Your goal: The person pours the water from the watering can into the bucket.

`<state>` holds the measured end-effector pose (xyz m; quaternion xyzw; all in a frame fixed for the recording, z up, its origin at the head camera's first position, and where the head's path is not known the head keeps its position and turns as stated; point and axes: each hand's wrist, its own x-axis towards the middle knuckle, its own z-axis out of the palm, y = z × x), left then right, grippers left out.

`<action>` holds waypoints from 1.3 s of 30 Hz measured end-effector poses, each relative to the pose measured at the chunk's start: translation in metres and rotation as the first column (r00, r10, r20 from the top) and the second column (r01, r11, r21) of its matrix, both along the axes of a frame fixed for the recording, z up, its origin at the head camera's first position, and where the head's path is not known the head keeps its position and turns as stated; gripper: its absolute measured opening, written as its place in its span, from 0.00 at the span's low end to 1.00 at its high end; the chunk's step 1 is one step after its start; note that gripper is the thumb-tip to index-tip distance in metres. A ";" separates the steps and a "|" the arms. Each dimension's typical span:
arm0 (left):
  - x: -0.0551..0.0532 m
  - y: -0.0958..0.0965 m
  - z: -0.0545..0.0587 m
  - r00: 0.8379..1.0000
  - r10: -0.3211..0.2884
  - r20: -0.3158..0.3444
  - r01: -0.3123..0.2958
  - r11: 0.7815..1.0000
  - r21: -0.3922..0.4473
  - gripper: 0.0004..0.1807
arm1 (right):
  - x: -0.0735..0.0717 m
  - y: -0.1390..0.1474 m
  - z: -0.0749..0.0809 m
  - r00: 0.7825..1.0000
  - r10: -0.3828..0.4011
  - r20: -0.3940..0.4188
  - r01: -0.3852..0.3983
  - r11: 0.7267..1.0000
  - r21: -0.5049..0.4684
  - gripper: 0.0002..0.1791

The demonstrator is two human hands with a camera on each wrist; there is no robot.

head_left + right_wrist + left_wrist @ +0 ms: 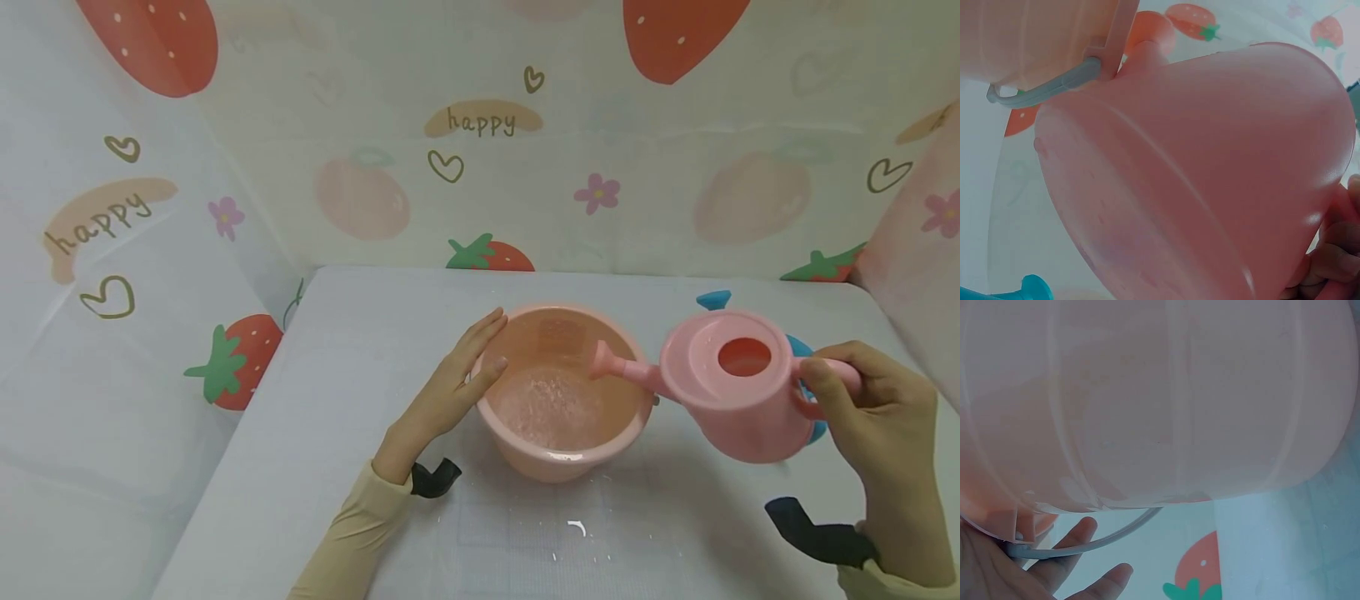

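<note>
A peach-coloured bucket [551, 468] stands on the white table, with rippled water [555, 408] inside. My left hand [453, 377] rests against the bucket's left rim, its fingers extended. In the left wrist view the bucket's wall [1166, 406] fills most of the picture, and the bucket's grey handle [1100, 542] passes by the fingers [1107, 584]. My right hand [881, 404] grips the handle of a pink watering can [750, 425], held up right of the bucket. The can's spout [615, 363] reaches over the bucket's right rim. In the right wrist view, the can's body [1210, 156] hides much.
Behind the watering can is a blue object [712, 299], mostly hidden; a blue flared tip [1036, 287] shows in the right wrist view. Small water drops [577, 527] lie on the table [315, 400] in front. A printed sheet [487, 200] hangs around the back and sides.
</note>
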<state>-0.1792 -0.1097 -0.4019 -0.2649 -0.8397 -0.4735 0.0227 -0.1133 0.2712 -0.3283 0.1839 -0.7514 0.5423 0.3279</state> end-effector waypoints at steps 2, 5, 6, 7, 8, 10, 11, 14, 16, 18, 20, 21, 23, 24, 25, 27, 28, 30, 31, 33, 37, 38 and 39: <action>0.000 0.000 -0.001 1.000 0.000 0.001 0.000 1.000 0.000 0.34 | 0.000 0.000 0.000 1.000 -0.022 -0.002 0.022 0.999 0.031 0.09; -0.001 0.000 -0.001 1.000 0.001 -0.002 -0.001 1.000 0.000 0.35 | 0.001 -0.001 0.001 0.999 -0.043 -0.008 0.044 0.997 0.063 0.05; -0.001 0.000 -0.002 1.000 0.001 -0.003 -0.001 1.000 0.001 0.35 | 0.002 -0.001 0.001 0.999 -0.043 -0.009 0.043 0.997 0.064 0.06; -0.001 0.000 -0.002 1.000 0.000 -0.004 0.000 1.000 0.001 0.35 | 0.002 -0.001 0.001 0.999 -0.042 -0.010 0.042 0.997 0.064 0.05; -0.001 0.000 -0.002 1.000 -0.001 -0.005 0.001 1.000 0.001 0.34 | 0.003 -0.001 0.001 0.999 -0.041 -0.013 0.042 0.997 0.064 0.04; -0.001 0.000 -0.002 1.000 -0.002 -0.005 0.002 1.000 0.001 0.34 | 0.004 -0.002 0.002 0.999 -0.042 -0.015 0.043 0.997 0.061 0.04; -0.001 0.000 -0.002 1.000 -0.002 -0.004 0.002 1.000 0.001 0.34 | 0.004 -0.002 0.002 0.999 -0.041 -0.015 0.042 0.997 0.059 0.04; 0.000 0.000 -0.001 1.000 -0.002 -0.003 0.002 1.000 0.001 0.34 | 0.005 -0.003 0.003 0.998 -0.054 -0.014 0.055 0.996 0.066 0.04; 0.000 0.000 -0.001 1.000 -0.002 -0.004 0.002 1.000 0.002 0.34 | 0.006 -0.004 0.003 0.998 -0.064 -0.010 0.065 0.996 0.069 0.05; 0.000 0.000 -0.001 1.000 -0.003 -0.005 0.003 1.000 0.002 0.33 | 0.006 -0.004 0.004 0.997 -0.077 -0.003 0.077 0.995 0.068 0.04; 0.000 0.000 -0.001 1.000 -0.004 -0.006 0.004 1.000 0.003 0.33 | 0.007 -0.005 0.004 0.997 -0.079 0.001 0.079 0.995 0.059 0.04; -0.001 0.000 -0.002 1.000 -0.003 -0.007 0.003 1.000 0.003 0.33 | 0.007 -0.005 0.005 0.997 -0.078 0.002 0.078 0.995 0.054 0.04; -0.001 0.000 -0.002 1.000 -0.002 -0.007 0.002 1.000 0.003 0.34 | 0.008 -0.006 0.005 0.997 -0.081 0.006 0.080 0.996 0.045 0.05; -0.001 0.000 -0.001 1.000 -0.002 -0.007 0.002 1.000 0.002 0.34 | 0.008 -0.006 0.005 0.997 -0.076 0.005 0.075 0.996 0.040 0.05; -0.001 0.000 -0.001 1.000 0.000 -0.008 0.000 1.000 0.002 0.34 | 0.008 -0.006 0.005 0.998 -0.070 0.005 0.070 0.997 0.031 0.05; -0.001 0.000 -0.001 1.000 0.000 -0.009 0.000 1.000 0.001 0.34 | 0.009 -0.007 0.005 0.997 -0.070 0.005 0.070 0.997 0.030 0.07; -0.001 0.000 -0.001 1.000 -0.002 -0.009 0.002 1.000 0.001 0.34 | 0.009 -0.007 0.006 0.997 -0.078 0.006 0.078 0.996 0.035 0.07; -0.002 0.000 -0.002 1.000 -0.001 -0.008 0.001 1.000 0.000 0.34 | 0.010 -0.008 0.006 0.996 -0.084 -0.001 0.084 0.995 0.046 0.08; -0.002 0.000 -0.002 1.000 -0.002 -0.008 0.002 1.000 0.002 0.34 | 0.010 -0.008 0.006 0.996 -0.091 -0.004 0.091 0.994 0.055 0.08; -0.002 0.000 -0.003 1.000 0.000 -0.007 0.000 1.000 0.001 0.34 | 0.011 -0.009 0.006 0.995 -0.102 0.001 0.102 0.993 0.061 0.09; -0.003 0.000 -0.003 1.000 0.003 -0.007 -0.003 1.000 0.002 0.34 | 0.012 -0.009 0.006 0.994 -0.105 0.019 0.104 0.993 0.054 0.09; -0.003 0.000 -0.003 1.000 0.004 -0.007 -0.004 1.000 0.001 0.34 | 0.013 -0.010 0.006 0.994 -0.107 0.024 0.105 0.993 0.051 0.07; -0.003 0.000 -0.003 1.000 0.003 -0.007 -0.003 1.000 0.002 0.34 | 0.013 -0.010 0.006 0.993 -0.115 0.028 0.113 0.992 0.060 0.06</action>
